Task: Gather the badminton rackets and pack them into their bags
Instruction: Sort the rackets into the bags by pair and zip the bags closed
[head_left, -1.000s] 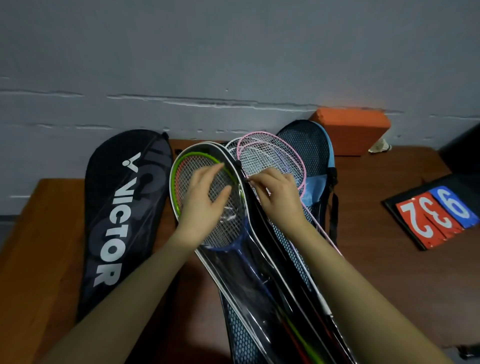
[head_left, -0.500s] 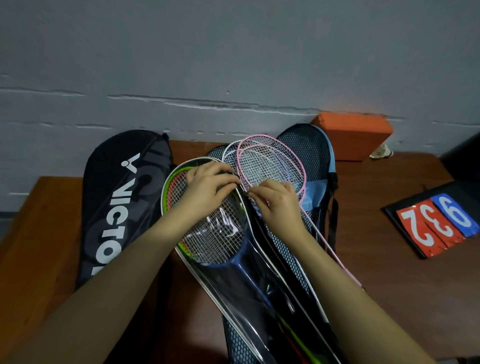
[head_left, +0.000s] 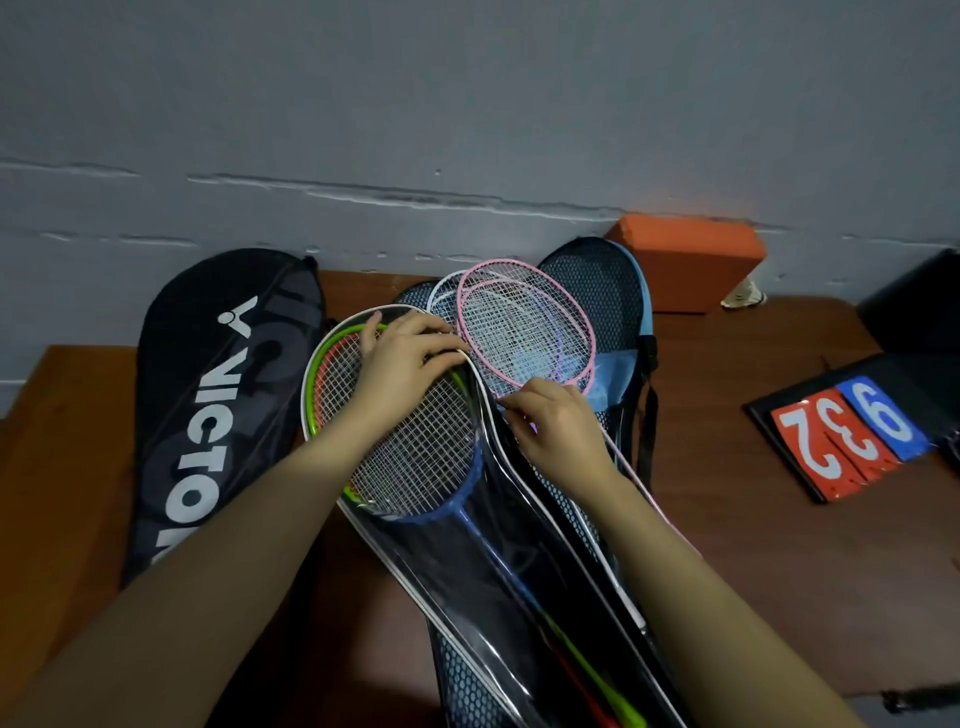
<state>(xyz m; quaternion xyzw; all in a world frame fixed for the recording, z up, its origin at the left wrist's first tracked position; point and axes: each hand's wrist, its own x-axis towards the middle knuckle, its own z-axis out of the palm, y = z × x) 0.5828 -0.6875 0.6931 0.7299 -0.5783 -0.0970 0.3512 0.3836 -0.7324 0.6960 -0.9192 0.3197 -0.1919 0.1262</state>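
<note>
On a brown wooden table (head_left: 779, 545) set against a grey wall (head_left: 467, 104), a clear plastic racket bag with white piping (head_left: 467, 561) is lying open across the middle, and three rackets are sitting inside it with their heads stacked: a green-framed one (head_left: 311, 410), a red-framed one (head_left: 323, 364) just within it, and a blue-framed one (head_left: 470, 478) on top. The left hand (head_left: 400, 369) is resting on these strings with its fingers curled over the bag's upper edge, gripping the piping beside the racket frames. The right hand (head_left: 556, 426) is pinching the bag's right edge with bent fingers, just below the pink racket (head_left: 524, 332), which is lying with a white-framed racket (head_left: 441, 291) partly under it; both heads are resting on a blue mesh racket bag (head_left: 608, 291) that is stretching out beneath the clear one. To the left, a black Victor racket bag (head_left: 208, 405) is lying flat, touching the clear bag's side. An orange foam block (head_left: 685, 260) is leaning against the wall behind the mesh bag, and a flip scoreboard (head_left: 852, 436) showing red and blue number cards is sitting well apart at the right.
</note>
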